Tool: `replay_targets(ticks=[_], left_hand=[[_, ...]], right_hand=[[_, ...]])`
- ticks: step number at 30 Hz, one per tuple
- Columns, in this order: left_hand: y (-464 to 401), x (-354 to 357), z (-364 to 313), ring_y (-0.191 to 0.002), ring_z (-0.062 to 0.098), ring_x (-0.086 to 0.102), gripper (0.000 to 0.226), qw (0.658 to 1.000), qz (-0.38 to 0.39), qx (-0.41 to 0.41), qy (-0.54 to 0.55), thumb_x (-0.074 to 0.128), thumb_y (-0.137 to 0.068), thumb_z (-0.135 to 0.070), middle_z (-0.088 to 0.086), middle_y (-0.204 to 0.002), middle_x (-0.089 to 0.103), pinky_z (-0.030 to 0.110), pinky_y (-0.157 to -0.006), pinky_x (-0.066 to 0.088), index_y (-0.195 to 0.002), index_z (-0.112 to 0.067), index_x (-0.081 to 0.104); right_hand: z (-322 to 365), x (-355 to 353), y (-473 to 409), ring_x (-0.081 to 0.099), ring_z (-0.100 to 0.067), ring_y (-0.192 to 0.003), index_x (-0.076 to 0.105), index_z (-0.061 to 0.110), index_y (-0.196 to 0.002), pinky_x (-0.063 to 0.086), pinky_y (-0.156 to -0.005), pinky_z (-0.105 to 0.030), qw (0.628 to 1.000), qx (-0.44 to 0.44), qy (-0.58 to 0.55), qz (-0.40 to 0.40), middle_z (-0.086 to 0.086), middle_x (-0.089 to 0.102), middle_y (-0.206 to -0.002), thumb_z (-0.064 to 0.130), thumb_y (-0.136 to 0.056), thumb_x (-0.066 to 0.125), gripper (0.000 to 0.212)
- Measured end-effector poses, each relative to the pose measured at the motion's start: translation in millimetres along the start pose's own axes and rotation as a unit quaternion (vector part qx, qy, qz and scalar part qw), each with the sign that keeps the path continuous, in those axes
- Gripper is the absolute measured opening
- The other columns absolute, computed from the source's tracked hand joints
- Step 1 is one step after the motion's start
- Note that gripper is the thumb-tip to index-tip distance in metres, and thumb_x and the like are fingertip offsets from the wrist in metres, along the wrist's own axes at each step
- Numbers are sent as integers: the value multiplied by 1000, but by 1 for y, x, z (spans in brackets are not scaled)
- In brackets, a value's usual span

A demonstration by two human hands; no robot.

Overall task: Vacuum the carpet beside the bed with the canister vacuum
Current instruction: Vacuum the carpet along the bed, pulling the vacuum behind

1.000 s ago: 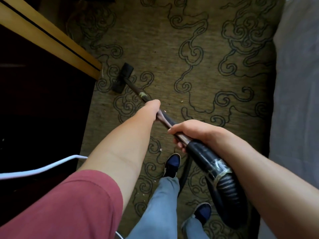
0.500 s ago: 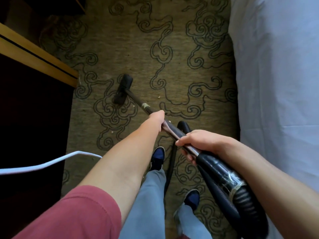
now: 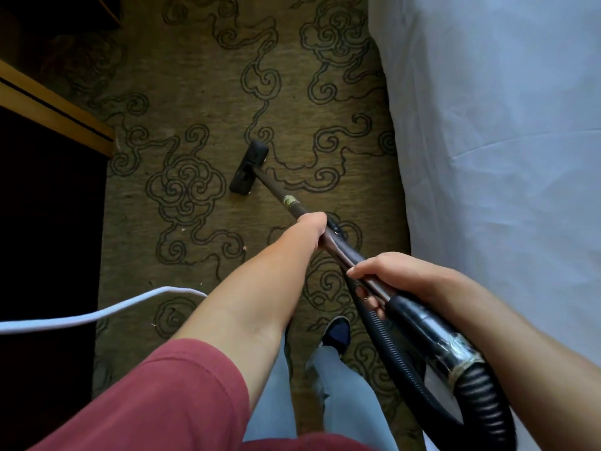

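A dark vacuum wand [image 3: 279, 195] runs from my hands down to a black floor nozzle [image 3: 248, 167] lying flat on the olive carpet [image 3: 201, 92] with dark swirl patterns. My left hand [image 3: 313, 224] grips the wand farther down. My right hand [image 3: 387, 275] grips its upper end, where the metal tube joins the black handle. The ribbed black hose [image 3: 481, 398] loops down from the handle at the lower right. The bed [image 3: 504, 157], under a pale sheet, fills the right side. The canister is out of view.
A dark wooden cabinet with a light wood edge [image 3: 55, 112] stands along the left. A white cable [image 3: 97, 315] crosses from the left edge over the carpet. My feet in dark shoes [image 3: 336, 332] stand on the carpet below the hands. Small crumbs dot the carpet.
The nozzle has swept right, away from the cabinet corner toward the middle of the carpet. The view has turned right, so more of the bed shows. Both hands keep their hold.
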State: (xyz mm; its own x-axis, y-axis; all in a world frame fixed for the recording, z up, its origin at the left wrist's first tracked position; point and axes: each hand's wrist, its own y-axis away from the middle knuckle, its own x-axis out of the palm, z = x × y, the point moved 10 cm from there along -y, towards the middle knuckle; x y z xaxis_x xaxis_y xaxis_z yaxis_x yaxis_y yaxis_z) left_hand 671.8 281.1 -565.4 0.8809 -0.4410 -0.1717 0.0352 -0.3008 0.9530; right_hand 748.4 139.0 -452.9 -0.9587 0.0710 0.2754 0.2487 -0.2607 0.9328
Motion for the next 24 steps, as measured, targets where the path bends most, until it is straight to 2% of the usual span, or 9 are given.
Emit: replay_targets(ticks=[6, 9, 11, 13, 15, 18, 20, 22, 24], left_hand=[[21, 32, 50, -111, 36, 69, 38, 1000, -13, -9, -19, 52, -99, -21, 19, -127, 67, 49, -98, 57, -130, 0, 56], [34, 28, 67, -116, 35, 67, 45, 997, -67, 7, -48, 59, -94, -21, 16, -131, 66, 43, -100, 56, -133, 2, 60], [42, 18, 77, -118, 34, 66, 51, 992, -107, 13, -60, 67, -91, -24, 16, -132, 65, 37, -101, 54, -134, 1, 59], [49, 1, 85, -114, 33, 67, 55, 988, -140, 6, -62, 73, -86, -27, 14, -128, 67, 32, -90, 53, -133, -2, 60], [52, -20, 87, -109, 32, 68, 54, 983, -166, 5, -79, 74, -83, -29, 12, -124, 69, 32, -80, 50, -131, -5, 62], [52, -52, 85, -96, 29, 67, 52, 977, -182, 9, -106, 76, -83, -26, 11, -121, 69, 30, -66, 48, -129, -5, 63], [49, -70, 82, -96, 28, 66, 51, 975, -189, 17, -118, 78, -82, -23, 12, -121, 68, 30, -71, 50, -128, -5, 64], [45, -88, 78, -103, 30, 67, 51, 971, -192, 27, -142, 76, -80, -25, 12, -121, 69, 35, -85, 57, -126, -6, 65], [39, -105, 77, -113, 33, 66, 59, 974, -175, 13, -143, 76, -79, -26, 14, -127, 66, 39, -94, 57, -132, -5, 59]], right_hand=[[-62, -2, 36, 61, -21, -41, 56, -2, -92, 55, -42, -28, 998, 22, -61, -10, -10, 62, -53, 23, -102, 61, 27], [-68, -11, 53, 69, -19, -48, 63, -1, -94, 52, -44, -22, 987, -4, 114, -109, -7, 72, -59, 25, -93, 68, 27], [-62, -5, 62, 74, -16, -70, 61, 8, -108, 56, -56, -25, 947, -4, 273, -169, -4, 75, -84, 34, -84, 73, 37], [-55, 14, 63, 71, -20, -89, 53, 13, -121, 61, -74, -34, 903, 10, 381, -197, -4, 68, -103, 38, -81, 73, 51], [-45, 39, 62, 70, -23, -95, 51, 12, -125, 60, -78, -36, 885, 7, 418, -207, -5, 66, -108, 35, -82, 71, 53], [-37, 73, 55, 72, -27, -103, 51, 6, -126, 60, -79, -35, 897, -5, 397, -196, -11, 68, -117, 26, -84, 70, 50], [-37, 90, 49, 75, -31, -100, 52, 3, -122, 64, -83, -40, 930, -6, 324, -175, -16, 71, -115, 21, -83, 70, 47], [-36, 108, 42, 77, -29, -82, 59, 2, -108, 65, -77, -41, 961, -17, 233, -146, -18, 76, -97, 19, -80, 72, 36], [-32, 126, 34, 70, -24, -58, 65, 2, -86, 60, -65, -37, 978, -35, 167, -119, -14, 74, -70, 16, -74, 71, 20]])
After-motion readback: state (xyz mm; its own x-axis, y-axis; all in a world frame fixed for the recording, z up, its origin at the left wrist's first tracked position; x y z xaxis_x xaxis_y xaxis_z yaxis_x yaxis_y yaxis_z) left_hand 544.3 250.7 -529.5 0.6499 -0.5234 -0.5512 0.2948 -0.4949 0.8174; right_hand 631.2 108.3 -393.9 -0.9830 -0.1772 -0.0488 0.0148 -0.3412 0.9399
